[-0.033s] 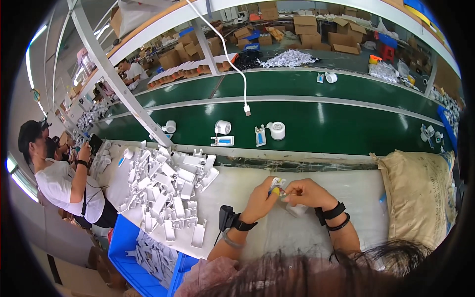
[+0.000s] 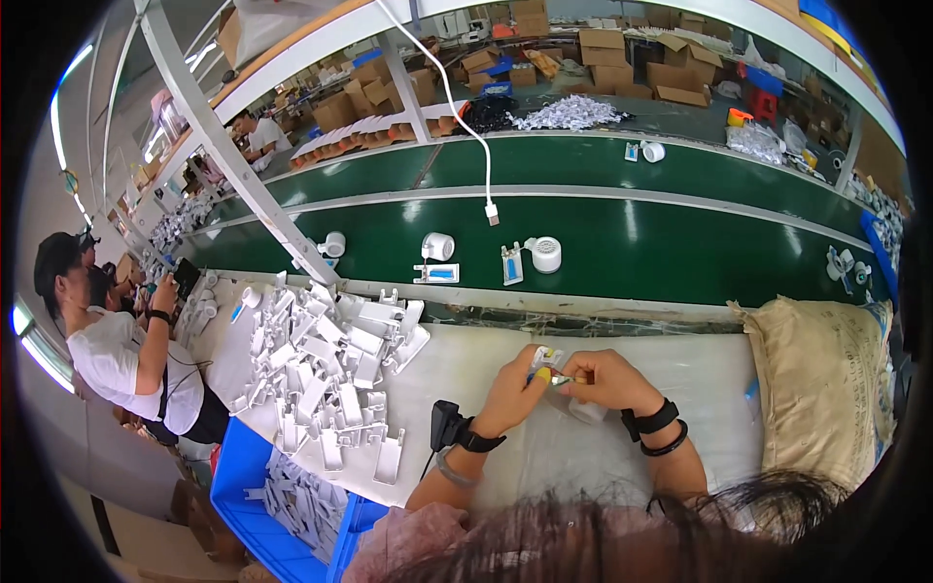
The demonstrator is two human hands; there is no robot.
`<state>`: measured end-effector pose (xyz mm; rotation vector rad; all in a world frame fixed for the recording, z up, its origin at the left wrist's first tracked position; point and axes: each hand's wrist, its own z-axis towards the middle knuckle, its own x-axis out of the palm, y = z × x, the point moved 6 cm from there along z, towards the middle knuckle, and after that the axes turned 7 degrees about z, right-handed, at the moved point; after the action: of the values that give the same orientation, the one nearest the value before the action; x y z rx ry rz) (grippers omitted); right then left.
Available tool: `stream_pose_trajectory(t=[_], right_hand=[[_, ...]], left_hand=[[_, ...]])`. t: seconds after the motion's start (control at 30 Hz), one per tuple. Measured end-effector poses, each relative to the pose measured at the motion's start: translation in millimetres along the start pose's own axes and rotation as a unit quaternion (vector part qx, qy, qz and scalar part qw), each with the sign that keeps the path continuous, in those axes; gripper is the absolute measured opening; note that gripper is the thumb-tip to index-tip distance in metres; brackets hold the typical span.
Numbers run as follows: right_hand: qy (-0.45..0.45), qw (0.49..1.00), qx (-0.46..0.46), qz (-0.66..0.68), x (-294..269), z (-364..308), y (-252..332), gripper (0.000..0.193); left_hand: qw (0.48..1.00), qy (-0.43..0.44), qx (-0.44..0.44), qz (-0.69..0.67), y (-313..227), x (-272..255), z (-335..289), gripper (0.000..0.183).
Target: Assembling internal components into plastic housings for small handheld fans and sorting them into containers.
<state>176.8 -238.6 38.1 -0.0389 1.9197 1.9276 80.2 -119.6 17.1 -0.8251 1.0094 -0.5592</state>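
Over the pale work surface, my left hand is closed around a small white plastic housing, with a blue part partly visible inside. Fingertips of my right hand pinch a tiny greenish piece against it; its kind is too small to make out. Below the right fingers is a white rounded part, partly covered by the hand. To the left of my hands lies a heap of white plastic housings. Both wrists wear black bands.
A blue bin of white parts stands at lower left. Beyond the table runs a green conveyor carrying white round units. A woven sack lies at right, and a white cable hangs overhead. A person stands at left.
My right fingers have shifted slightly to the right, and more of the tiny greenish piece shows. The hanging cable has swung a little to the right.
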Motion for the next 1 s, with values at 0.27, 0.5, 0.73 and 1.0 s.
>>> stream_pose_trajectory(t=[0.27, 0.5, 0.73, 1.0], right_hand=[[-0.27, 0.895, -0.18, -0.307, -1, 4, 17, 0.012], [-0.279, 0.903, -0.217, -0.246, 0, 7, 11, 0.009], [-0.228, 0.895, -0.268, -0.275, 14, 9, 14, 0.011], [-0.248, 0.879, -0.269, -0.305, 20, 8, 21, 0.014]], left_hand=[[0.885, 0.035, -0.225, -0.406, 28, 16, -4, 0.032], [0.899, 0.024, -0.197, -0.391, 39, 22, 0, 0.033], [0.899, 0.02, -0.132, -0.418, 38, 21, -2, 0.04], [0.913, 0.039, -0.079, -0.397, 22, 12, -4, 0.04]])
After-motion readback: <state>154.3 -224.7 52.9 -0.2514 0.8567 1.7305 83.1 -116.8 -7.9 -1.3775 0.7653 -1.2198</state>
